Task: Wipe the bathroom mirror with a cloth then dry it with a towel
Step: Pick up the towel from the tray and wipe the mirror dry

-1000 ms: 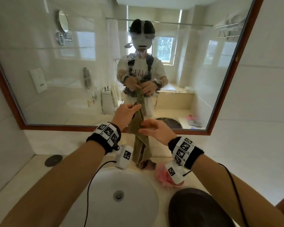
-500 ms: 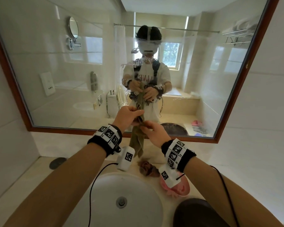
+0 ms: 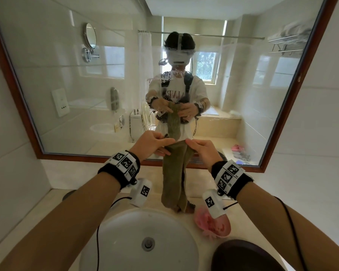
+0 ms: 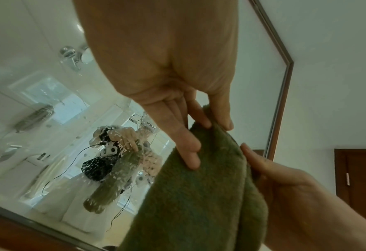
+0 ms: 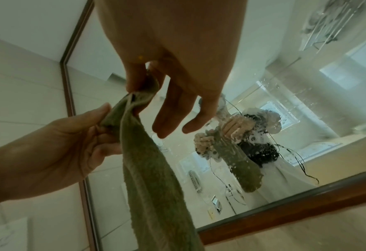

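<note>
Both hands on the green towel, right up by the mirror

Right hand (image 5: 177, 71) pinches the towel (image 5: 152, 169) top edge with thumb and forefinger, left hand (image 5: 55, 147) grips it just beside. Towel hangs down; mirror (image 5: 306, 118) glass is spotted with droplets.

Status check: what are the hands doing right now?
Left hand and right hand both pinch the green towel's top edge. Towel hangs off the mirror; glass spotted with droplets. Nothing in the way.

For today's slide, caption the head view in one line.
Both hands, left and right, pinch an olive towel before the mirror.
</note>
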Motion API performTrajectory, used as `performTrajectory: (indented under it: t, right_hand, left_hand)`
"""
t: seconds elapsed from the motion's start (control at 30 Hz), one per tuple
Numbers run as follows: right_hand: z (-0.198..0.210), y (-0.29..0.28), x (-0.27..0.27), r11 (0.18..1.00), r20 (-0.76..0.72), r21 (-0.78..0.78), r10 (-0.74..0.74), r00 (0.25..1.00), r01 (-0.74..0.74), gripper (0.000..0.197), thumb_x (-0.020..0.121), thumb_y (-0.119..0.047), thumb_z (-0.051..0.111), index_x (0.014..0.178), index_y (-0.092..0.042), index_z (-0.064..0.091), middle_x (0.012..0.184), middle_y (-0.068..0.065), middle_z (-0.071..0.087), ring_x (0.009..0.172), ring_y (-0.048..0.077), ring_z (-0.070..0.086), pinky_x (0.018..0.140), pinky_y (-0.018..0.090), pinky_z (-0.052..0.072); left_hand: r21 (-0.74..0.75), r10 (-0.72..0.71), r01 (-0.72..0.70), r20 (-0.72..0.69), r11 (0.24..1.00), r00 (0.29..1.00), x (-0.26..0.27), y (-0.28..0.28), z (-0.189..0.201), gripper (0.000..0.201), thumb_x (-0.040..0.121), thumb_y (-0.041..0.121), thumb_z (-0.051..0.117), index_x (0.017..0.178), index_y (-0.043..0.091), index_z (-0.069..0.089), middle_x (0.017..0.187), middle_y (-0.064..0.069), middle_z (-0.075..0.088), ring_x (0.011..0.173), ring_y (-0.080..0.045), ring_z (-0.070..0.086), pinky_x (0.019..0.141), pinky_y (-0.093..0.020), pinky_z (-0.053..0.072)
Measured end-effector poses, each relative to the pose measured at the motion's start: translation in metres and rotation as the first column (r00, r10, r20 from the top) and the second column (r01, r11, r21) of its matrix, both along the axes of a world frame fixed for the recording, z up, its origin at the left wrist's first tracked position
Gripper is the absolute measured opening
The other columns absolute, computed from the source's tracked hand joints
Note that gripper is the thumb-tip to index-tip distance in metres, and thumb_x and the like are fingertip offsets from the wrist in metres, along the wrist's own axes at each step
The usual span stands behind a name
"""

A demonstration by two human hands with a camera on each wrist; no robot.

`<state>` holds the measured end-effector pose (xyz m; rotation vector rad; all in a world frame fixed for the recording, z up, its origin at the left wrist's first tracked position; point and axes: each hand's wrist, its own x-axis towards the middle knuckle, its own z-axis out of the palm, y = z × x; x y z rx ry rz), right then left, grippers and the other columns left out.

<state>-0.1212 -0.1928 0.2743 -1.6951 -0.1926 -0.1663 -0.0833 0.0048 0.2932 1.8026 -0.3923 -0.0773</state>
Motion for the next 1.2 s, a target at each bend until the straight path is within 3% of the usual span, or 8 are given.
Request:
performTrajectory:
  t: [0.27, 0.4, 0.47, 0.57, 0.67, 0.9, 1.07, 1.2]
  right_hand:
    - [0.029, -0.004, -0.001, 0.969, -0.041, 0.105, -0.221, 0.974, 0.224, 0.039, 0.101, -0.039, 0.041, 0.080, -0.014, 0.064, 0.075, 0.001, 0.061, 0.076, 0.016, 0.060, 0.068, 0.026, 0.043]
    - [0.044, -0.001, -0.002, 0.994, -0.139, 0.042, -0.091, 0.986, 0.098, 0.030, 0.095, -0.037, 0.054, 0.111, -0.013, 0.062, 0.100, 0.008, 0.069, 0.092, 0.021, 0.066, 0.069, 0.026, 0.048]
    - [0.049, -0.001, 0.000, 0.997, -0.179, 0.038, -0.054, 0.982, 0.061, 0.034, 0.087, -0.014, 0.065, 0.119, -0.011, 0.053, 0.106, 0.011, 0.066, 0.097, 0.028, 0.065, 0.073, 0.033, 0.053]
    - [0.053, -0.005, 0.000, 0.997, -0.190, -0.043, -0.075, 0.979, 0.068, 0.047, 0.080, 0.008, 0.055, 0.122, -0.008, 0.043, 0.108, 0.012, 0.058, 0.100, 0.030, 0.059, 0.079, 0.040, 0.054]
    - [0.053, -0.010, -0.004, 0.993, -0.167, -0.067, -0.107, 0.980, 0.097, 0.045, 0.081, 0.009, 0.051, 0.120, -0.010, 0.042, 0.105, 0.010, 0.055, 0.097, 0.027, 0.056, 0.072, 0.035, 0.052]
    - [0.051, -0.020, -0.006, 0.977, -0.156, 0.139, -0.138, 0.978, 0.160, 0.040, 0.088, 0.005, 0.051, 0.122, -0.015, 0.045, 0.113, 0.015, 0.055, 0.105, 0.032, 0.058, 0.090, 0.048, 0.053]
    - [0.049, -0.039, -0.009, 0.934, -0.174, 0.260, -0.203, 0.964, 0.244, 0.029, 0.092, 0.001, 0.049, 0.118, -0.011, 0.047, 0.109, 0.015, 0.059, 0.095, 0.026, 0.062, 0.071, 0.035, 0.055]
    - [0.047, -0.051, -0.007, 0.888, -0.230, 0.383, -0.176, 0.957, 0.255, 0.039, 0.088, 0.002, 0.051, 0.125, -0.007, 0.046, 0.115, 0.023, 0.060, 0.098, 0.035, 0.064, 0.071, 0.043, 0.058]
  left_hand:
    - [0.213, -0.075, 0.073, 0.002, 0.974, 0.997, 0.002, 0.017, -0.001, 0.012, 0.091, 0.013, 0.068, 0.085, 0.002, 0.068, 0.090, -0.015, 0.073, 0.082, -0.025, 0.070, 0.084, -0.035, 0.058]
    - [0.284, -0.027, 0.019, 0.023, 0.959, 0.999, 0.002, 0.009, -0.001, 0.014, 0.090, 0.007, 0.059, 0.088, -0.006, 0.064, 0.083, -0.016, 0.058, 0.078, -0.024, 0.055, 0.076, -0.036, 0.050]
    - [0.263, 0.019, -0.037, 0.072, 0.964, 0.997, 0.000, 0.003, 0.001, 0.012, 0.090, 0.007, 0.058, 0.082, -0.001, 0.062, 0.078, -0.014, 0.054, 0.075, -0.022, 0.051, 0.072, -0.034, 0.046]
    - [0.188, 0.110, -0.134, 0.131, 0.973, 0.985, 0.001, -0.006, 0.003, 0.014, 0.089, 0.010, 0.059, 0.075, 0.011, 0.055, 0.078, -0.011, 0.055, 0.076, -0.022, 0.054, 0.079, -0.039, 0.048]
    - [0.181, 0.140, -0.162, 0.128, 0.970, 0.982, -0.003, -0.017, 0.007, 0.005, 0.092, 0.014, 0.056, 0.094, 0.016, 0.060, 0.093, -0.005, 0.062, 0.087, -0.021, 0.059, 0.084, -0.038, 0.049]
    - [0.032, -0.069, 0.068, 0.020, 0.997, 0.997, -0.019, -0.043, 0.001, 0.048, 0.091, 0.012, 0.066, 0.134, 0.021, 0.047, 0.114, -0.011, 0.066, 0.100, -0.022, 0.066, 0.075, -0.028, 0.053]
    - [-0.041, -0.117, 0.126, 0.176, 0.991, 0.977, -0.022, -0.064, -0.007, 0.038, 0.088, 0.003, 0.067, 0.114, 0.026, 0.051, 0.123, 0.000, 0.056, 0.106, -0.022, 0.062, 0.081, -0.030, 0.055]
    - [-0.074, -0.224, 0.237, 0.147, 0.969, 0.963, -0.022, -0.077, -0.017, 0.030, 0.089, 0.006, 0.068, 0.109, 0.020, 0.051, 0.123, -0.006, 0.056, 0.112, -0.023, 0.059, 0.080, -0.029, 0.057]
